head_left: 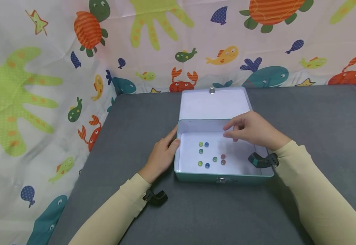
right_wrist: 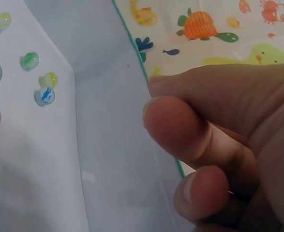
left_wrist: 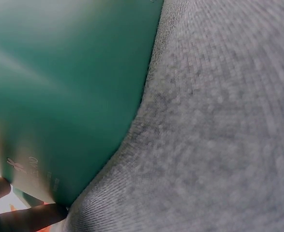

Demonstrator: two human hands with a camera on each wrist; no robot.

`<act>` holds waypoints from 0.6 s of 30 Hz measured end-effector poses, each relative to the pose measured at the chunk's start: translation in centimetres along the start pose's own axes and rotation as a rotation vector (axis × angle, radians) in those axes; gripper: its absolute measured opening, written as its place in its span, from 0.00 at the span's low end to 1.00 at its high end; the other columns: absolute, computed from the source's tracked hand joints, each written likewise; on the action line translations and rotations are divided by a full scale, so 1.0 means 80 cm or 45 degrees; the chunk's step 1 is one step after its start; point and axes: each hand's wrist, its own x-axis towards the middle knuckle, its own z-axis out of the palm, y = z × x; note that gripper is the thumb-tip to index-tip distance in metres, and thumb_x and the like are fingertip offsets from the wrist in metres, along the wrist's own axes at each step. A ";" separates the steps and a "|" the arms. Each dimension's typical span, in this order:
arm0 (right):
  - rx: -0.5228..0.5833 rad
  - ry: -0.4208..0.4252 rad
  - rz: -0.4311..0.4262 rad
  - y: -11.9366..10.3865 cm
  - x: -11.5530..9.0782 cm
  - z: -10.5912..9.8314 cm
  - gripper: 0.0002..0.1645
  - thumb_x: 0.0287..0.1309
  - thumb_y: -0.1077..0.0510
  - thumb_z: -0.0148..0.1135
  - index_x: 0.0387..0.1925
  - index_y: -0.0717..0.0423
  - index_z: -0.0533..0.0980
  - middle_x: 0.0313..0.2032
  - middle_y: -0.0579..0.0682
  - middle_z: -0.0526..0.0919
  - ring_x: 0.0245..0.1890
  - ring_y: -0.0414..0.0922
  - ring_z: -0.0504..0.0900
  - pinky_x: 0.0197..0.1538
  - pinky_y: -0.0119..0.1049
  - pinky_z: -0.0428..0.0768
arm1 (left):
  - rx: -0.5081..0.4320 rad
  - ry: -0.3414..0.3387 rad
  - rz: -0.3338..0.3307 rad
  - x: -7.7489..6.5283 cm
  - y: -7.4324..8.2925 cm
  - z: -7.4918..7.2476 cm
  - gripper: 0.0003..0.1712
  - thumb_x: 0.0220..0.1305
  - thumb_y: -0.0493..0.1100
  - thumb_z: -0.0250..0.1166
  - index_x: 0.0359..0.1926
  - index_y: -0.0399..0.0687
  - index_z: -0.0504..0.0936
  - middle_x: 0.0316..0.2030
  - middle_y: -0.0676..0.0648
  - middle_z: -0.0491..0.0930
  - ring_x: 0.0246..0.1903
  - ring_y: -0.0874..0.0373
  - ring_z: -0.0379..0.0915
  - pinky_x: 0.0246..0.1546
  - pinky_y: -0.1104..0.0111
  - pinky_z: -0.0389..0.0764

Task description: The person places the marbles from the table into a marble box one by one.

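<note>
A green metal tin box (head_left: pixel 196 177) with a white inside lies on the grey tabletop, its lid (head_left: pixel 213 103) swung back. Several glass marbles (head_left: pixel 215 159) in yellow, blue, green and red are scattered over the left and middle of its floor. My left hand (head_left: pixel 162 154) rests against the box's left wall, fingers extended along it; the left wrist view shows that green wall (left_wrist: pixel 74 87) close up. Above the back right part of the box hovers my right hand (head_left: pixel 246 127), fingers loosely bent. Nothing shows between its thumb and fingertips in the right wrist view.
A printed sea-animal cloth (head_left: pixel 162 64) hangs behind and to the left of the grey table (head_left: pixel 135 119). The box has a metal clasp (head_left: pixel 222 180) at its front and another latch piece (head_left: pixel 212 90) on the lid edge. A dark wrist camera (head_left: pixel 262 160) overlaps the box's right side.
</note>
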 end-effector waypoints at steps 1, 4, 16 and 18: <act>-0.005 0.003 -0.002 0.000 -0.001 -0.001 0.18 0.63 0.51 0.75 0.51 0.56 0.88 0.29 0.51 0.89 0.36 0.50 0.83 0.34 0.39 0.73 | 0.001 -0.001 -0.002 0.000 0.000 0.000 0.33 0.80 0.58 0.47 0.81 0.64 0.62 0.74 0.51 0.70 0.75 0.50 0.63 0.80 0.47 0.52; -0.011 0.008 -0.015 0.000 -0.007 -0.006 0.18 0.64 0.52 0.75 0.51 0.56 0.88 0.29 0.51 0.89 0.36 0.50 0.82 0.34 0.38 0.74 | 0.003 -0.001 -0.004 0.000 0.000 -0.001 0.33 0.80 0.57 0.48 0.81 0.64 0.62 0.74 0.51 0.70 0.75 0.51 0.64 0.80 0.47 0.52; -0.059 0.054 -0.005 0.005 -0.030 -0.020 0.17 0.63 0.52 0.76 0.50 0.56 0.89 0.26 0.49 0.88 0.33 0.51 0.83 0.32 0.36 0.75 | 0.011 0.007 0.004 0.000 -0.002 -0.002 0.33 0.79 0.57 0.48 0.81 0.66 0.63 0.74 0.51 0.70 0.75 0.50 0.65 0.79 0.45 0.54; -0.067 0.067 -0.002 0.009 -0.034 -0.022 0.17 0.63 0.52 0.76 0.50 0.56 0.89 0.25 0.48 0.87 0.31 0.50 0.82 0.31 0.36 0.75 | 0.012 0.007 0.007 0.001 -0.003 -0.001 0.33 0.79 0.57 0.48 0.81 0.65 0.63 0.74 0.50 0.71 0.74 0.49 0.65 0.79 0.45 0.54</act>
